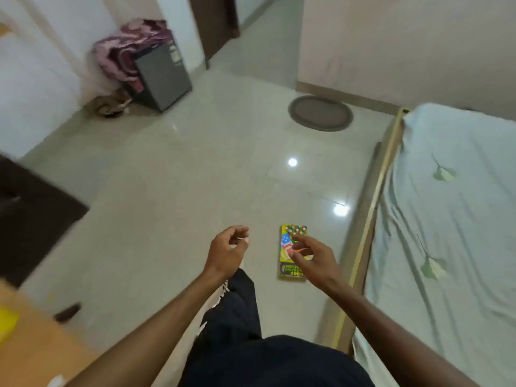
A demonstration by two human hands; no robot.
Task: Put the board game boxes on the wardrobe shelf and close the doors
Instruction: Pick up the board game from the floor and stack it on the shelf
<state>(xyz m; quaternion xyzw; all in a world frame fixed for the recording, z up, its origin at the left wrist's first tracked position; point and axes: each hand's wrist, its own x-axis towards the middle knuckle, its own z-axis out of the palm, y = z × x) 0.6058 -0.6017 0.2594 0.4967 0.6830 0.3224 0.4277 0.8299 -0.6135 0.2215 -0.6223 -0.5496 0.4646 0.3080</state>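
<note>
Left hand [229, 248], right hand [310, 256]: loosely curled

the right hand [310, 254] hides part of the board game box [290, 270]; its print is too blurred to read; the bed [446, 219] runs off the right edge
</note>
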